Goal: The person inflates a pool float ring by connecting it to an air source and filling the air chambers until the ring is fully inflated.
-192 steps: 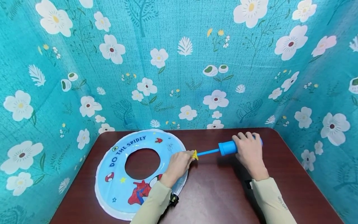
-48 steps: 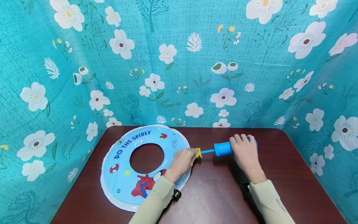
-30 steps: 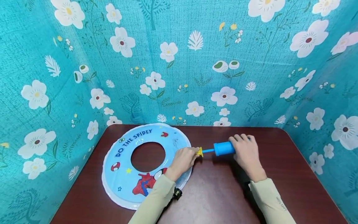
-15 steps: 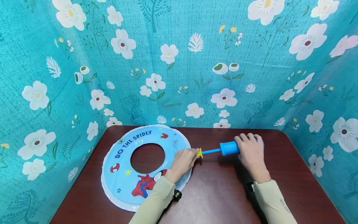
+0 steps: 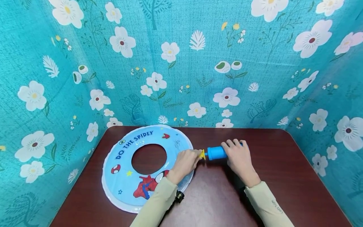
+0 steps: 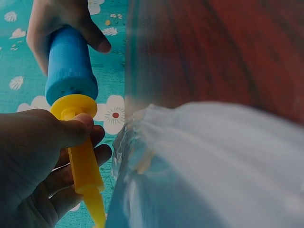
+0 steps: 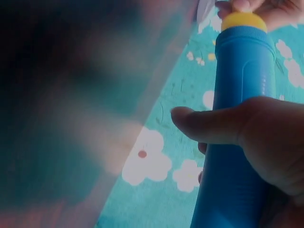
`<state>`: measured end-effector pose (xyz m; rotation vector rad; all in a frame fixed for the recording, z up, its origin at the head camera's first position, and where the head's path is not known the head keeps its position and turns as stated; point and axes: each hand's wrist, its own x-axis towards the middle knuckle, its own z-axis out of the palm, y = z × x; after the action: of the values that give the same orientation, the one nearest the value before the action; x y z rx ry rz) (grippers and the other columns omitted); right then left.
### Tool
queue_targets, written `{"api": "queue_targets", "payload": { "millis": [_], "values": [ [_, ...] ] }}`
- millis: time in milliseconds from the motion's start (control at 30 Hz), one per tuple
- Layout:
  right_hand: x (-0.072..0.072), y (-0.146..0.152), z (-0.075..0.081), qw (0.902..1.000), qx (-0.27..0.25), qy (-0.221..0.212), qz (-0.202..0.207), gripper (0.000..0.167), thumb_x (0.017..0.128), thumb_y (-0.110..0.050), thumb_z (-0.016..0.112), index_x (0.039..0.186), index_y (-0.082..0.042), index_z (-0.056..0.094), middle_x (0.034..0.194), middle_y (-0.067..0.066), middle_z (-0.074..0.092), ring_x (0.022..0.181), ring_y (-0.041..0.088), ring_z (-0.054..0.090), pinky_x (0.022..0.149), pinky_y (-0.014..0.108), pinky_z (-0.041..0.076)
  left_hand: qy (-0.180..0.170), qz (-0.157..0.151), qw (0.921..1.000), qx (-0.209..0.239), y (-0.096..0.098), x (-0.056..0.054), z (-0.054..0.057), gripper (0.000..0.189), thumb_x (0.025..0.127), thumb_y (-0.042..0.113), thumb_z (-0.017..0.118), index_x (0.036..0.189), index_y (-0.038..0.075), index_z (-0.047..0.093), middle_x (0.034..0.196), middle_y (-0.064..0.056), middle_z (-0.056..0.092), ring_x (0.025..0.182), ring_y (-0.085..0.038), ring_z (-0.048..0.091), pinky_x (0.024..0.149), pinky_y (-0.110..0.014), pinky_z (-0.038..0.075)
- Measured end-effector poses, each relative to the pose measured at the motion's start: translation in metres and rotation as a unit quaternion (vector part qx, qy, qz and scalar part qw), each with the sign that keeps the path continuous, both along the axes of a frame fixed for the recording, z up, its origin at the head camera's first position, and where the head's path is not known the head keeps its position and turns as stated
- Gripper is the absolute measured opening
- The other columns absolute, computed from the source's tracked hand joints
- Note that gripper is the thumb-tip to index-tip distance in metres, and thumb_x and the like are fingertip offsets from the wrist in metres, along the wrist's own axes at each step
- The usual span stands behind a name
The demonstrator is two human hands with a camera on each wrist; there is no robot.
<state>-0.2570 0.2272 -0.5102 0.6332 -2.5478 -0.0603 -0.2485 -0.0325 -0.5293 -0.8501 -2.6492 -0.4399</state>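
A blue hand pump with a yellow nozzle end lies sideways above the table. My right hand grips its blue barrel, fingers wrapped over the top. My left hand pinches the yellow end between thumb and fingers, at the right edge of a light blue swim ring. The ring is round and printed with cartoon pictures and lettering. In the left wrist view the yellow tip tapers downward beside the ring's clear, wrinkled edge. Only a short piece of the blue rod shows between barrel and yellow flange.
The dark red-brown table carries the ring on its left half. A teal curtain with white flowers encloses the back and both sides. A black wrist strap sits at the left sleeve.
The right hand has moved left with the blue barrel, so the rod that stood far out half a second ago is now nearly all inside. Earlier it slid in and out too; the left hand stays put.
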Motion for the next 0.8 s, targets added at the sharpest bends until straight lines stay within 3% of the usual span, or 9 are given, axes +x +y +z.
{"api": "queue_targets", "payload": {
  "millis": [300, 433, 567, 800],
  "values": [
    [-0.005, 0.054, 0.023, 0.9968, -0.072, 0.003, -0.033, 0.054, 0.058, 0.006, 0.087, 0.108, -0.002, 0.071, 0.102, 0.02, 0.072, 0.1, 0.042, 0.061, 0.092, 0.061, 0.044, 0.005, 0.006, 1.0, -0.003, -0.001, -0.002, -0.002, 0.023, 0.106, 0.024, 0.069, 0.126, 0.017, 0.078, 0.108, 0.003, 0.081, 0.084, -0.017, 0.076, 0.067, -0.031, 0.06],
    [-0.004, 0.068, 0.028, 0.9955, -0.079, 0.012, -0.052, 0.056, 0.055, 0.005, 0.092, 0.107, 0.0, 0.071, 0.103, 0.023, 0.072, 0.101, 0.044, 0.06, 0.094, 0.064, 0.045, 0.007, 0.006, 1.0, -0.002, -0.002, -0.001, -0.002, 0.023, 0.106, 0.024, 0.07, 0.126, 0.017, 0.078, 0.107, 0.003, 0.081, 0.082, -0.017, 0.076, 0.065, -0.031, 0.059],
    [-0.004, 0.061, 0.026, 0.9965, -0.059, 0.022, -0.056, 0.058, 0.056, 0.0, 0.095, 0.108, 0.0, 0.07, 0.105, 0.024, 0.071, 0.102, 0.045, 0.061, 0.095, 0.066, 0.046, 0.005, 0.007, 1.0, -0.003, -0.002, 0.0, 0.0, 0.022, 0.106, 0.025, 0.07, 0.124, 0.016, 0.078, 0.103, 0.003, 0.08, 0.08, -0.017, 0.075, 0.063, -0.029, 0.058],
    [-0.003, 0.022, 0.017, 0.9984, -0.016, 0.039, -0.036, 0.051, 0.065, 0.0, 0.094, 0.109, 0.001, 0.068, 0.104, 0.023, 0.068, 0.1, 0.044, 0.062, 0.094, 0.065, 0.046, -0.002, 0.013, 0.9999, -0.004, 0.0, 0.0, 0.003, 0.024, 0.106, 0.027, 0.07, 0.126, 0.015, 0.077, 0.106, 0.003, 0.081, 0.084, -0.017, 0.076, 0.066, -0.031, 0.06]
  ]
}}
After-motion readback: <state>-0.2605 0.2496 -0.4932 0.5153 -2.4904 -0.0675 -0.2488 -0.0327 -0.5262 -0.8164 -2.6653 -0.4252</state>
